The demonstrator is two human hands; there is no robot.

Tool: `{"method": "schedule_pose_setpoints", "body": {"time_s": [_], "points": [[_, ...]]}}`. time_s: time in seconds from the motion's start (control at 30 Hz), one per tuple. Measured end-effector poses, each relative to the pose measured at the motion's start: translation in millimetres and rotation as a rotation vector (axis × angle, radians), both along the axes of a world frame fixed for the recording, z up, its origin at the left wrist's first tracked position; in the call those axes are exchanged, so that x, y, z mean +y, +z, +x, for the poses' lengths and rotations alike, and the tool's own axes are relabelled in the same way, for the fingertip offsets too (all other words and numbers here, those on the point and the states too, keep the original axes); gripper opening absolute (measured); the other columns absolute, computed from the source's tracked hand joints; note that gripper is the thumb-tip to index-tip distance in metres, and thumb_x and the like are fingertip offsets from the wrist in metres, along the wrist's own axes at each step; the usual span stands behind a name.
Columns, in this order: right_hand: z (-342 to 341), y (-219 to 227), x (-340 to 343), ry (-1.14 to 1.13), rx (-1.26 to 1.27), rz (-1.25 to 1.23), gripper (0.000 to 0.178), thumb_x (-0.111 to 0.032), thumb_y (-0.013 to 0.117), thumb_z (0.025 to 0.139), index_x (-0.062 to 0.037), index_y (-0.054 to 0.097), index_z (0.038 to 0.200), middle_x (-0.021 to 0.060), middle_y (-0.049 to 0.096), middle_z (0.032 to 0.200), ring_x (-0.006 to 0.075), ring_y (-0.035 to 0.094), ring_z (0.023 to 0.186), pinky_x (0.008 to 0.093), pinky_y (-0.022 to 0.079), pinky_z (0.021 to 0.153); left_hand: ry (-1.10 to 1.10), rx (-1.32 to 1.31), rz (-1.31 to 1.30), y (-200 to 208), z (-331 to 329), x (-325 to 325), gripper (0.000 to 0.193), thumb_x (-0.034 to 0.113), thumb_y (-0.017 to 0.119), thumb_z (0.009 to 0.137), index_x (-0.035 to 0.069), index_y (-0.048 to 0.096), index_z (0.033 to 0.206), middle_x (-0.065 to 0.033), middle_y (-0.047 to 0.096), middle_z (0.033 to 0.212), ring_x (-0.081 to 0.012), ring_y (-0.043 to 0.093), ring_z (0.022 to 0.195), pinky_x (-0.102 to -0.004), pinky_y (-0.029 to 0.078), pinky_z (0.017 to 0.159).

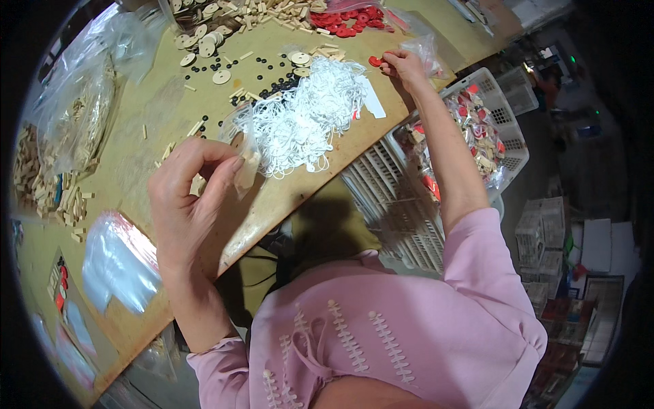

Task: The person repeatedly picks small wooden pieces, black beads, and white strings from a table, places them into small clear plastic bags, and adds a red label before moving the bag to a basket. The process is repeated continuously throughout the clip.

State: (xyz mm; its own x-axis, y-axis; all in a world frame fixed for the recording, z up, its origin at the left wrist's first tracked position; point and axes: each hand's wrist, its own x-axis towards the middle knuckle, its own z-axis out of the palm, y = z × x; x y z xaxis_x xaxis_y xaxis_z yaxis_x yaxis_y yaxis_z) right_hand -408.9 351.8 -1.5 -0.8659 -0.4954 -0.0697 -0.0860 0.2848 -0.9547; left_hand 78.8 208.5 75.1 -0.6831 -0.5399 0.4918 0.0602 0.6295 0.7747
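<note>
Pinched between the thumb and fingers of my left hand (187,187) is a small clear plastic bag (249,170), with pale wooden pieces showing inside it. My right hand (407,68) reaches to the far right side of the table and grips red discs (375,61) at its fingertips. Between my hands lies a tangled heap of white cord loops (300,119). Small black beads (281,87) are scattered behind the heap, among round wooden discs (221,76) and short wooden sticks. A pile of red discs (349,22) lies farther back.
Flat clear bags (119,266) are stacked at the left of the table (259,215). A large bag of wooden sticks (75,126) stands beyond them. Right of the table's edge, a white crate (512,116) holds many filled bags. Cartons (541,228) stand farther right.
</note>
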Motion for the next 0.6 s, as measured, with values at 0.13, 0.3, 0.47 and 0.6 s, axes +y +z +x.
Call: {"method": "schedule_pose_setpoints", "body": {"time_s": [0.13, 0.3, 0.47, 0.6], "points": [[10.6, 2.2, -5.3, 0.031, 0.034, 0.025, 0.021, -0.009, 0.072, 0.095, 0.005, 0.067, 0.11, 0.0102, 0.072, 0.09, 0.0145, 0.069, 0.071, 0.0257, 0.059, 0.064, -0.004, 0.001, 0.006, -0.5, 0.3, -1.6, 0.009, 0.0, 0.075, 0.084, -0.002, 0.067, 0.087, -0.0074, 0.063, 0.077, -0.0149, 0.06, 0.067, -0.0276, 0.047, 0.064], [12.7, 9.6, -6.1, 0.152, -0.152, -0.303, 0.02, -0.009, 0.075, 0.093, 0.0035, 0.067, 0.107, 0.0087, 0.071, 0.087, 0.0127, 0.066, 0.067, 0.0225, 0.055, 0.059, 0.002, 0.049, 0.012, -1.8, 2.8, -1.7, 0.007, 0.001, 0.074, 0.084, -0.001, 0.068, 0.086, -0.0083, 0.064, 0.077, -0.0172, 0.062, 0.069, -0.029, 0.048, 0.063], [135.6, 84.6, -21.9, 0.508, -0.275, -0.42, 0.018, -0.008, 0.072, 0.096, -0.0021, 0.069, 0.113, 0.004, 0.072, 0.093, 0.0048, 0.058, 0.062, 0.0182, 0.045, 0.051, -0.03, 0.012, -0.134, -5.1, 0.3, -6.7, 0.008, 0.006, 0.075, 0.084, 0.003, 0.069, 0.087, -0.01, 0.064, 0.079, -0.0246, 0.064, 0.072, -0.0334, 0.05, 0.065], [260.0, 129.7, -31.7, 0.759, -0.037, -0.223, 0.018, -0.012, 0.076, 0.092, -0.0059, 0.072, 0.109, 0.0031, 0.075, 0.091, 0.0006, 0.051, 0.054, 0.0167, 0.04, 0.047, -0.043, 0.026, -0.192, -9.3, -3.3, -1.4, 0.009, 0.01, 0.075, 0.086, 0.005, 0.069, 0.088, -0.0097, 0.064, 0.078, -0.0271, 0.063, 0.072, -0.0369, 0.051, 0.066]]}}
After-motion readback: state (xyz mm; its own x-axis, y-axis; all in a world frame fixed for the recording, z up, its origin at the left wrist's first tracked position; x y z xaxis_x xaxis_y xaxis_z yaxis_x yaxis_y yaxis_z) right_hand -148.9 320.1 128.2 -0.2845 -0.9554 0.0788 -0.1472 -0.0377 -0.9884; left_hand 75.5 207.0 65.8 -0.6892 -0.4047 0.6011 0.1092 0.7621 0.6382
